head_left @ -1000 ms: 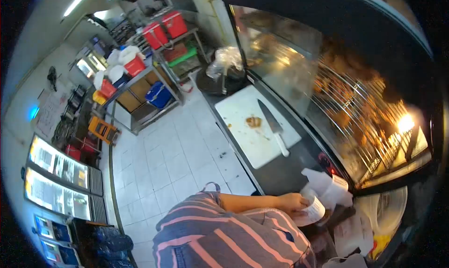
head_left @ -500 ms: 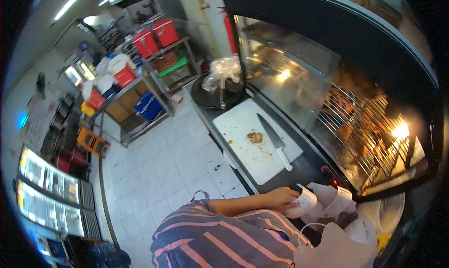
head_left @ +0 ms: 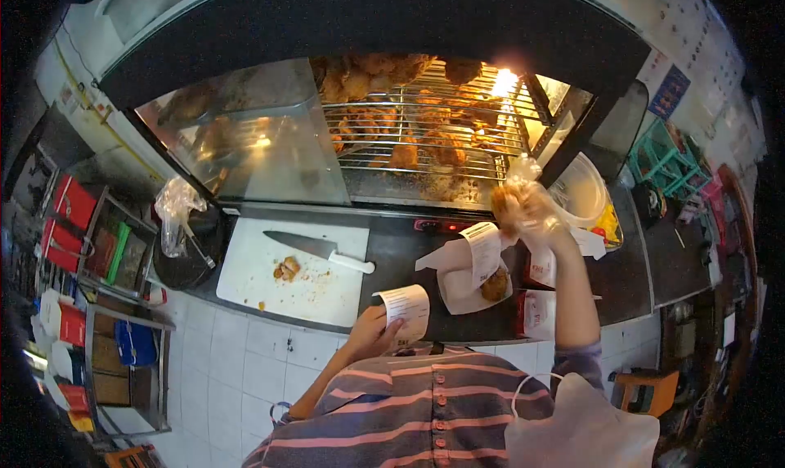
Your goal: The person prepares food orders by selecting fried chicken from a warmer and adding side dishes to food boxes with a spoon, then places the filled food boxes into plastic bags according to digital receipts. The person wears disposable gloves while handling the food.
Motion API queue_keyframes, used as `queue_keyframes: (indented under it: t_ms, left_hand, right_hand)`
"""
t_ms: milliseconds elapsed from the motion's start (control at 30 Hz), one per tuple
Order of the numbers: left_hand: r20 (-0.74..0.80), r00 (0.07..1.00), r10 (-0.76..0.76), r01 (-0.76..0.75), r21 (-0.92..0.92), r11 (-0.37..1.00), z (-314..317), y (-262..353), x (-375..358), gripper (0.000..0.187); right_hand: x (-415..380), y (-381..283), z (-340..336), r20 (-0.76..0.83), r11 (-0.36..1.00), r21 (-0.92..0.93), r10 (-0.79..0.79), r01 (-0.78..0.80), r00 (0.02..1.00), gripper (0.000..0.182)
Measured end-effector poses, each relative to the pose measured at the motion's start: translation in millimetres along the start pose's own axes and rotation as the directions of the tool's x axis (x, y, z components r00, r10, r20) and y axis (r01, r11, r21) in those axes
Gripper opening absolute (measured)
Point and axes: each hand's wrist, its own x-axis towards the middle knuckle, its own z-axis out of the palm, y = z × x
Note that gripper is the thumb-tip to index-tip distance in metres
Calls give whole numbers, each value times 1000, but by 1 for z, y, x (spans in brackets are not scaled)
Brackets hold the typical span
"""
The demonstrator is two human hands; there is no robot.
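My left hand point(head_left: 374, 335) is closed on a printed paper receipt point(head_left: 406, 311), held up at the counter's front edge. My right hand point(head_left: 527, 209), in a clear plastic glove, is raised before the lit warming cabinet. Its fingers are closed round a brown piece of fried chicken point(head_left: 500, 208), partly hidden by the glove. Below it stands an open white paper box point(head_left: 455, 298) with another fried chicken piece point(head_left: 494, 286) inside. A second receipt point(head_left: 483, 251) stands up at the box. Two red-and-white boxes point(head_left: 537, 314) are beside it, under my right forearm.
A white cutting board point(head_left: 241, 259) with a knife point(head_left: 307, 246) and chicken scraps point(head_left: 287, 268) lies to the left. Chicken sits on wire racks point(head_left: 384, 153) in the cabinet, its glass panel point(head_left: 278, 157) covering the left part. A white tub point(head_left: 582, 192) stands at the right.
My view has swung right to face the cabinet. The right hand now shows, raised with fried chicken. My left hand, still with a receipt, is now apart from the white box.
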Motion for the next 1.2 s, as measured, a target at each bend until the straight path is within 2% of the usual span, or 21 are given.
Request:
queue_keyframes:
  t_ms: [67, 167, 300, 333, 367, 500, 600, 633, 767, 833, 867, 900, 933, 967, 1000, 1033, 1067, 1133, 1167, 1200]
  left_hand:
    - [-20, 1000, -21, 20, -51, 999, -1, -1, -6, 14]
    - [-55, 998, -39, 37, -38, 999, -1, -12, -20, 16]
    - [-162, 974, -159, 157, -24, 987, -11, -13, -47, 17]
    - [-196, 963, -182, 178, -38, 983, -15, -12, -54, 18]
    - [-205, 919, -336, 343, -2, 939, -16, -14, -68, 19]
    - [-324, 858, -398, 385, -105, 917, -27, -9, -89, 23]
    - [-268, 807, -527, 497, -175, 850, -30, -11, -100, 23]
    - [-292, 831, -473, 462, -112, 880, -31, -14, -101, 23]
    - [-291, 821, -491, 475, -130, 871, -36, -18, -92, 23]
    - [-257, 838, -482, 464, -129, 876, -38, -22, -85, 23]
    - [-276, 861, -426, 415, -99, 904, -39, -26, -82, 24]
    - [-294, 882, -367, 364, -69, 929, -38, -31, -79, 26]
    - [-310, 900, -307, 311, -38, 950, -39, -34, -75, 28]
    - [-297, 895, -333, 331, -59, 942, -40, -35, -71, 28]
    - [-284, 889, -360, 352, -79, 933, -42, -34, -67, 27]
    - [-266, 882, -389, 376, -99, 921, -43, -34, -65, 27]
    - [-258, 878, -404, 392, -100, 915, -41, -37, -62, 27]
    - [-237, 868, -437, 426, -100, 899, -37, -44, -61, 26]
    - [-229, 876, -426, 413, -101, 905, -36, -44, -59, 26]
    - [-222, 884, -413, 399, -104, 911, -35, -45, -55, 26]
  right_hand:
    - [62, -18, 8, -76, 990, -137, -53, 42, 996, 48]
    - [144, -32, 27, -142, 943, -328, 10, -56, 990, 47]
    - [186, -25, 42, -179, 858, -463, 156, -223, 971, 46]
    - [185, -21, 40, -214, 843, -488, 136, -227, 967, 46]
    - [187, -14, 37, -221, 838, -480, 173, -261, 960, 46]
    - [200, 2, 23, -253, 829, -346, 368, -439, 895, 48]
    - [208, 13, 18, -276, 809, -288, 443, -513, 853, 47]
    - [209, 19, 21, -290, 818, -263, 439, -512, 850, 46]
    - [218, 48, 33, -371, 858, -42, 462, -512, 806, 39]
    - [225, 69, 37, -412, 874, 190, 484, -447, 772, 36]
    - [231, 85, 40, -402, 855, 399, 488, -332, 774, 35]
    - [235, 102, 44, -325, 661, 745, 473, -86, 819, 34]
    - [240, 120, 48, -222, 148, 973, 417, 175, 881, 33]
    - [229, 122, 49, -152, -203, 954, 306, 220, 940, 32]
    - [214, 125, 54, -153, -264, 942, 213, 207, 965, 32]
    - [172, 78, 49, -238, 38, 971, 256, 237, 937, 37]
    - [144, 56, 50, -326, 335, 914, 276, 227, 904, 43]
    - [130, 75, 70, -362, -23, 930, 117, 366, 925, 47]
    - [108, 65, 69, -448, 332, 851, 53, 407, 892, 43]
    - [93, 41, 63, -376, 170, 922, 189, 347, 907, 42]
